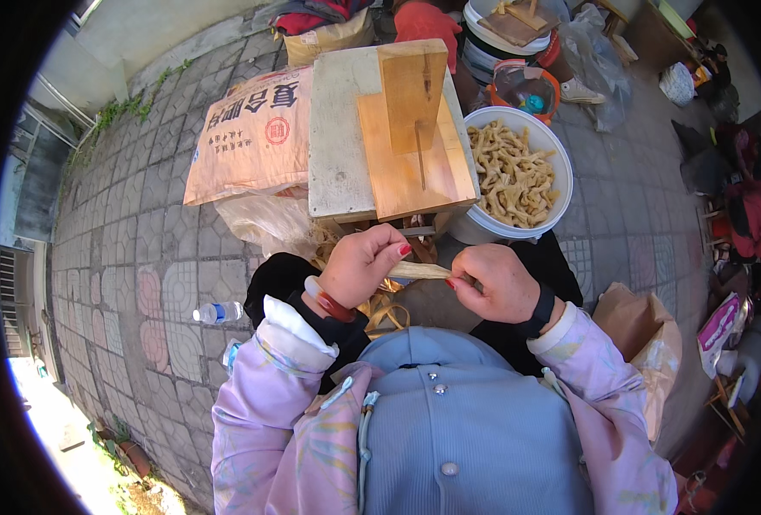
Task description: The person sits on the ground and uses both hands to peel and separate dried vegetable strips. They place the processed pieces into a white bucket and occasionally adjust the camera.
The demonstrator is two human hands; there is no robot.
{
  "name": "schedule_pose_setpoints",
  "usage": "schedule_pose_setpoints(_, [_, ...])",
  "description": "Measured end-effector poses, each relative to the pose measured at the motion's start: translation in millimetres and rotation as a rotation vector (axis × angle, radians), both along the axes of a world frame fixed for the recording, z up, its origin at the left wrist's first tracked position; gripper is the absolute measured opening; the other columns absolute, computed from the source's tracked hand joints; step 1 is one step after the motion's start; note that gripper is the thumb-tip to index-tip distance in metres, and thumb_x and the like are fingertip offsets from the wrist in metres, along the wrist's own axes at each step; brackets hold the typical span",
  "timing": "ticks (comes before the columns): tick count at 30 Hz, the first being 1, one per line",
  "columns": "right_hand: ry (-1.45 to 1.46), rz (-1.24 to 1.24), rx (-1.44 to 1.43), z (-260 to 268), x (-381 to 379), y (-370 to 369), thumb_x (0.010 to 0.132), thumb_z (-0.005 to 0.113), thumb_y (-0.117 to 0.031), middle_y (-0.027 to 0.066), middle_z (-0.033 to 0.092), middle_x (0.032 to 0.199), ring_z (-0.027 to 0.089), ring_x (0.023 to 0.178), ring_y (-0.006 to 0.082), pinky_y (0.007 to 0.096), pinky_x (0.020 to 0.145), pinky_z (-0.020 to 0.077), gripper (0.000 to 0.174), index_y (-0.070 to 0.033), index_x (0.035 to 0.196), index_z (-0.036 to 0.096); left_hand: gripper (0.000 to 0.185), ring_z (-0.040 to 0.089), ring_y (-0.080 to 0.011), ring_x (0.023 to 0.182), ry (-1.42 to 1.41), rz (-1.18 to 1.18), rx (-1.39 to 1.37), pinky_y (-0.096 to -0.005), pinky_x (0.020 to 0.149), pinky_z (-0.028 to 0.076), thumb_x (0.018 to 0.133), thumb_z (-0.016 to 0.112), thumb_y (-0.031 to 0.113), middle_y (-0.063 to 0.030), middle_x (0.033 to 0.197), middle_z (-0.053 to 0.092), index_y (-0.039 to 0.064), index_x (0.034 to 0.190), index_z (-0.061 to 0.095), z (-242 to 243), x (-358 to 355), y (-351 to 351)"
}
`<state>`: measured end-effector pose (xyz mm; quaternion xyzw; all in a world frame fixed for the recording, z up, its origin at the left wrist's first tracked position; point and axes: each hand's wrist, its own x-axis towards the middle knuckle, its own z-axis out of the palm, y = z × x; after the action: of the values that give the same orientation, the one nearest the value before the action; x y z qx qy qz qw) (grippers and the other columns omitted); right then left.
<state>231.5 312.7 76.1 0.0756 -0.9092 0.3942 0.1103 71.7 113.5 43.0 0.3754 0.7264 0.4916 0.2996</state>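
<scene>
My left hand (362, 264) and my right hand (497, 282) pinch the two ends of a pale, flat fibrous strip (422, 270), drawn out between them above my lap. Just beyond them stands a small grey-topped wooden bench (337, 148). On it lies a wooden board (387, 193), with a wooden block (412, 96) upright on it and a thin metal spike or rod (421, 161) in front of the block. To the bench's right, a white bucket (568, 174) holds many twisted, knotted pale pieces (514, 177).
A printed woven sack (252, 135) lies left of the bench, a plastic bottle (218, 313) on the paving. A brown paper bag (641, 347) stands at my right. Beyond are an orange basket (551, 96), stacked buckets (477, 48) and another person's red-gloved hand (425, 26).
</scene>
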Motion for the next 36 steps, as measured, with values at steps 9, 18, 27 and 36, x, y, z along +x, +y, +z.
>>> schedule_pose_setpoints(9, [0.170, -0.298, 0.045, -9.8, -84.1, 50.8, 0.086, 0.065, -0.003, 0.0130, 0.063, 0.087, 0.064, 0.080, 0.0347, 0.0424, 0.067, 0.0503, 0.011, -0.006, 0.096, 0.060, 0.025, 0.049, -0.0053, 0.070, -0.172, 0.264, 0.200, -0.0246, 0.063, 0.042, 0.100, 0.066, 0.022, 0.0019, 0.073, 0.060, -0.001, 0.090, 0.067, 13.1, -59.1, 52.4])
schedule_pose_setpoints(18, [0.223, -0.344, 0.393, 3.0, -59.4, 67.4, 0.079, 0.072, -0.001, 0.0155, 0.059, 0.134, 0.057, 0.119, 0.0373, 0.0473, 0.097, 0.0457, 0.049, -0.007, 0.125, 0.059, 0.023, 0.045, -0.0039, 0.071, -0.238, 0.205, 0.179, -0.0230, 0.064, 0.041, 0.104, 0.060, 0.019, 0.0068, 0.075, 0.053, 0.000, 0.092, 0.063, -3.4, -37.0, 28.4])
schedule_pose_setpoints(27, [0.182, -0.054, 0.072, -3.1, 5.9, -31.4, 0.081, 0.069, -0.005, 0.0121, 0.063, 0.091, 0.061, 0.083, 0.0334, 0.0426, 0.075, 0.0499, 0.026, -0.005, 0.107, 0.064, 0.022, 0.051, -0.0098, 0.081, -0.405, -0.199, 0.266, -0.0264, 0.075, 0.045, 0.105, 0.054, 0.022, 0.0011, 0.090, 0.056, 0.002, 0.108, 0.062, -12.3, 43.0, -4.3])
schedule_pose_setpoints(36, [0.510, -0.002, 0.384, 21.4, 53.6, -62.1, 0.081, 0.067, -0.008, 0.0068, 0.067, 0.100, 0.063, 0.093, 0.0273, 0.0397, 0.080, 0.0503, 0.028, -0.006, 0.109, 0.067, 0.023, 0.058, -0.0121, 0.086, -0.828, -0.343, 0.216, -0.0261, 0.077, 0.048, 0.107, 0.051, 0.024, -0.0031, 0.095, 0.061, 0.002, 0.107, 0.061, -1.3, 77.8, -40.0])
